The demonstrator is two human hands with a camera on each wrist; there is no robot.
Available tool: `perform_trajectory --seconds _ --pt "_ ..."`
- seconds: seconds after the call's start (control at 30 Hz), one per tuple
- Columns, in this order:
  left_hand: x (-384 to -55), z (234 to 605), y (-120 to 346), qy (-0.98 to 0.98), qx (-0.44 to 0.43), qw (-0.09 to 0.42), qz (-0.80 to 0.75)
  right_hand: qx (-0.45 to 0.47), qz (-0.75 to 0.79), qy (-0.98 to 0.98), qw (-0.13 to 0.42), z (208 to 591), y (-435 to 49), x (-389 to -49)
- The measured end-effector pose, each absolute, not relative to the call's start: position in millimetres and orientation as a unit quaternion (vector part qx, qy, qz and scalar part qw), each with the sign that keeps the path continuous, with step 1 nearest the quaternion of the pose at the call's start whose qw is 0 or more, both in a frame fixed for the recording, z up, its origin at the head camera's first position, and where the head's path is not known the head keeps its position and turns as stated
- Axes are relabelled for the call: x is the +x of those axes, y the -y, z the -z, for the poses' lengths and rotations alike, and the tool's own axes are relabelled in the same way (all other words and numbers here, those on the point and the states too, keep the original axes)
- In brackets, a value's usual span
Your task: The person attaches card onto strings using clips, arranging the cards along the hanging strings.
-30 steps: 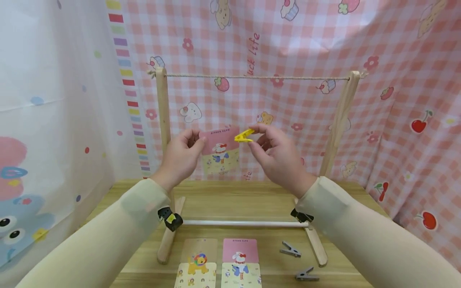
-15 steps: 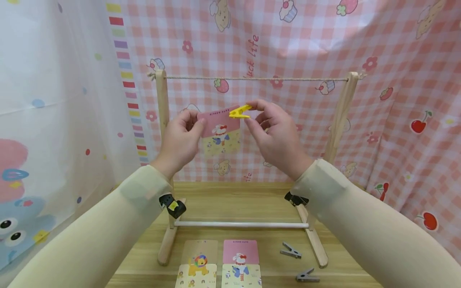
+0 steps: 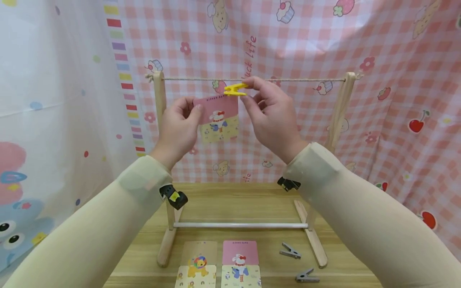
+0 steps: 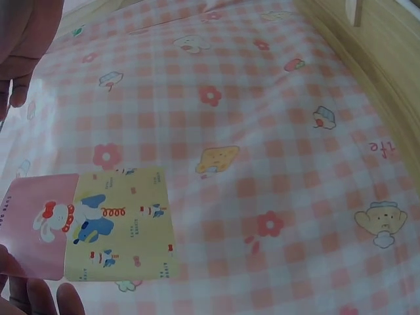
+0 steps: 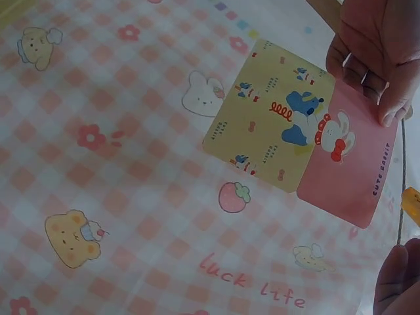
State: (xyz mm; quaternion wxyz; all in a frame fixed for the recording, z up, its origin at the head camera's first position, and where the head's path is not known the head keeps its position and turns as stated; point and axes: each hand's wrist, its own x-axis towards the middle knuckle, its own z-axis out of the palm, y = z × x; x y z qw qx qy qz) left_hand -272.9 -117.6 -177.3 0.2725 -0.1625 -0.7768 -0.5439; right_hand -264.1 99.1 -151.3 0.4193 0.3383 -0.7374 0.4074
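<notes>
A pink and yellow card [image 3: 218,120] with a rabbit picture is pinched at its left side by my left hand [image 3: 180,130]. My right hand [image 3: 271,114] pinches the handles of a yellow clothespin [image 3: 235,89] between thumb and forefinger. The clothespin's nose overlaps the card's top edge in the head view, just below the rope [image 3: 295,79]. In the left wrist view the card [image 4: 121,226] hangs before the checked cloth. The right wrist view shows the card [image 5: 302,134] in the left hand [image 5: 377,56], with part of the clothespin [image 5: 412,203] at the right edge.
The rope runs between two wooden posts [image 3: 340,116], joined low down by a white rod [image 3: 237,225]. On the table lie a lion card [image 3: 197,264], a second rabbit card [image 3: 240,262] and two grey clothespins [image 3: 290,251]. Checked cloth [image 3: 281,160] hangs behind.
Both hands have risen toward the rope with the card and the yellow clothespin. The clothespin has shifted left over the card's top edge. Things on the table have stayed put.
</notes>
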Motion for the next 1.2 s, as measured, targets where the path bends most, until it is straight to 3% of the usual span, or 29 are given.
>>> perform_trajectory --seconds 0.67,1.2 --pt "-279 162 113 0.75 -0.161 0.333 0.548 0.307 -0.374 0.737 0.472 128 -87 -264" --pt "-281 157 112 0.762 -0.143 0.341 0.532 0.258 -0.36 0.785 0.432 123 -82 -263"
